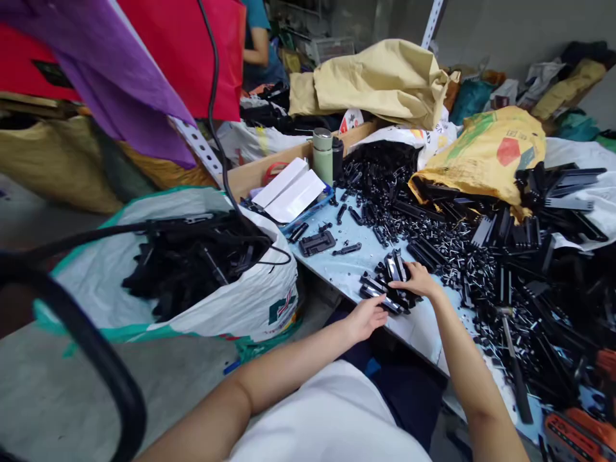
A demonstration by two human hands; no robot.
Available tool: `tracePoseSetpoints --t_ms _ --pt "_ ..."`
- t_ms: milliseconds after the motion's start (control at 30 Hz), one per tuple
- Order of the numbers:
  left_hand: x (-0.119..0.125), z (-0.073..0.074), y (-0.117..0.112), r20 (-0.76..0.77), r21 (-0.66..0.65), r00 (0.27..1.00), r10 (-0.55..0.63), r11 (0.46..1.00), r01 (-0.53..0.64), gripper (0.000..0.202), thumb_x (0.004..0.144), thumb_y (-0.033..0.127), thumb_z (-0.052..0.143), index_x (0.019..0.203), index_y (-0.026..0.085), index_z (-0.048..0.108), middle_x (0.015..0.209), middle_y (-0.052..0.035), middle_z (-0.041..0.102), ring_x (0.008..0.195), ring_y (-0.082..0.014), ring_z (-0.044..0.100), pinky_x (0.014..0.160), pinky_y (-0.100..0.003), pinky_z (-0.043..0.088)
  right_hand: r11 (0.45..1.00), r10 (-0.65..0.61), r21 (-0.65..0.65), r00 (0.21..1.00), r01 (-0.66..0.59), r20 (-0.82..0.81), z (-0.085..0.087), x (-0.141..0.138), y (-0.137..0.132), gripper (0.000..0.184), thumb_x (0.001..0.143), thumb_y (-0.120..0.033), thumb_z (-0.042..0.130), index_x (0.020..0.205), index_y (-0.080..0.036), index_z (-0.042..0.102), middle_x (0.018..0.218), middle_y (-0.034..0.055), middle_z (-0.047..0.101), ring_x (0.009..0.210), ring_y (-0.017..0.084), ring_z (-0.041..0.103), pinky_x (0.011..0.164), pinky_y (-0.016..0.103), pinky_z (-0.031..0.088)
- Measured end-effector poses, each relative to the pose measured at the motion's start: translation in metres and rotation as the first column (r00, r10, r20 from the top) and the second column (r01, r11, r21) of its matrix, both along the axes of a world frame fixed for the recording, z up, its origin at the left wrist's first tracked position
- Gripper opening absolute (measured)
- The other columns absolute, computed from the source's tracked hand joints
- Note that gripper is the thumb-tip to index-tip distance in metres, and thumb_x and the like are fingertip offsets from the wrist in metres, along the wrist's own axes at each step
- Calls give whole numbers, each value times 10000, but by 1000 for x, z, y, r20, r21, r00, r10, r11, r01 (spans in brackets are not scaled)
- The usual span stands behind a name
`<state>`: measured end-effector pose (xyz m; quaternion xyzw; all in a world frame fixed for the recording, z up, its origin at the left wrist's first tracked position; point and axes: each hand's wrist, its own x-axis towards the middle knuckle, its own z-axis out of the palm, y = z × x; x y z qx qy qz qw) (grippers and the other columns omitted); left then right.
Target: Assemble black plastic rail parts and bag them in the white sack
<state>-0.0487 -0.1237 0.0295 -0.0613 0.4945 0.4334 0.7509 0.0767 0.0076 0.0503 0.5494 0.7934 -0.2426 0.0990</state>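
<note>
A small stack of flat black plastic parts (387, 285) lies near the front edge of the pale blue table (351, 266). My left hand (366, 317) curls around the near side of the stack, fingers closed on the lowest parts. My right hand (418, 280) rests on the far right side of the same stack, fingers bent over it. Both hands bracket the pile between them.
A large white sack (240, 301) full of black parts stands on the floor at left. A big heap of black parts (505, 256) covers the table's right. A green flask (323, 156), white boxes (291, 188), a hammer (514, 366), and yellow sacks (486, 151) sit behind. Another person (257, 38) stands far back.
</note>
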Motion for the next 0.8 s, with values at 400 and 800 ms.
tracePoseSetpoints --t_ms 400,800 --pt "-2 0 -1 -7 -19 1000 3 1000 -3 100 898 173 508 912 74 516 996 -152 495 979 -211 529 965 -340 412 881 -231 465 940 93 251 1 -2 23 335 867 -141 357 1111 -41 564 1139 208 538 1071 281 497 856 366 375" --pt "-9 -17 -2 34 38 999 -21 999 19 101 877 174 541 904 79 526 973 -137 507 978 -203 526 945 -319 414 940 -159 333 956 70 248 20 7 33 326 844 -293 541 1079 -72 584 1114 152 586 989 226 564 825 291 409"
